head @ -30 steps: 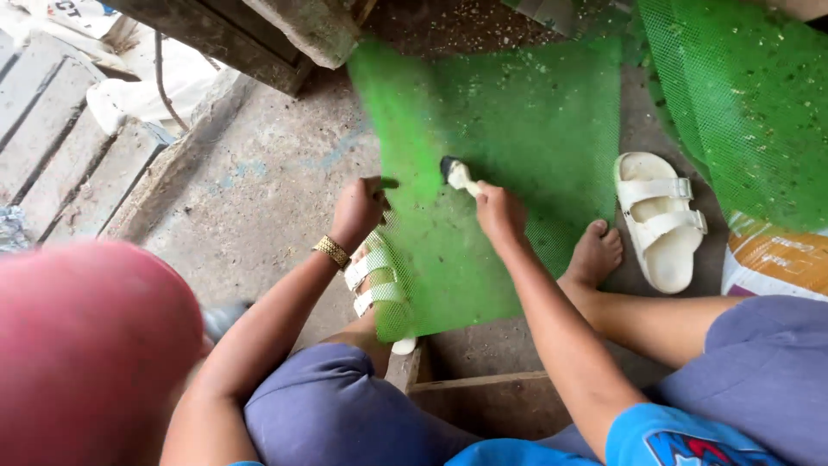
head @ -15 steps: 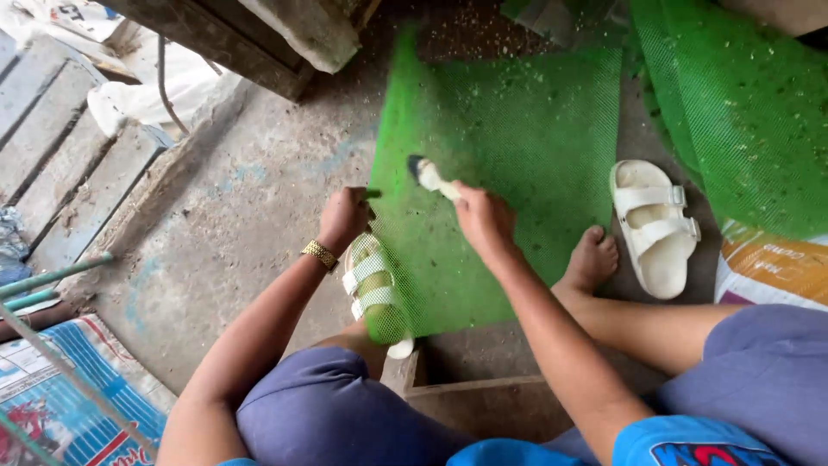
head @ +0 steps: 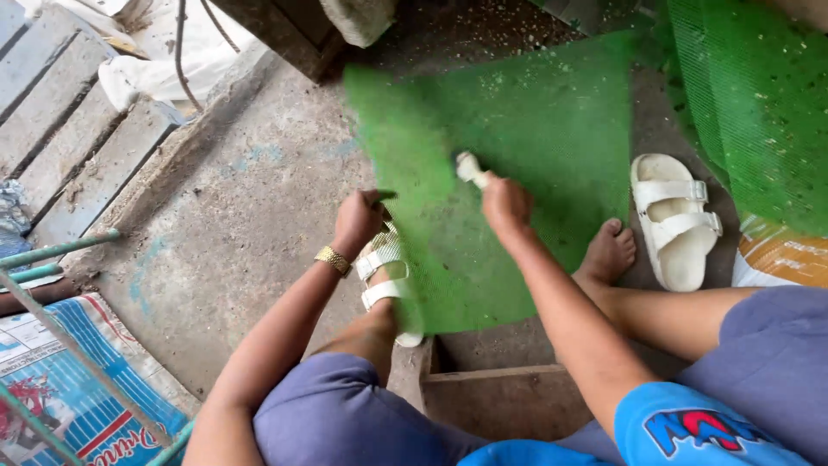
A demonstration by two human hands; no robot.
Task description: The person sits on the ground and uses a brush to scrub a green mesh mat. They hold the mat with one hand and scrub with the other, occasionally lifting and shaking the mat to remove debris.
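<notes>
The brush (head: 470, 167) has swept back toward frame centre, gripped in the right hand (head: 506, 204). The left hand (head: 360, 221) pinches the green mesh (head: 535, 147) edge; a hard stroke could tug it free.

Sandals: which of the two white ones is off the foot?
The sandal on the right, lying empty on the concrete beside the bare foot. The other sandal is worn, below the left hand and partly under the green mesh.
</notes>
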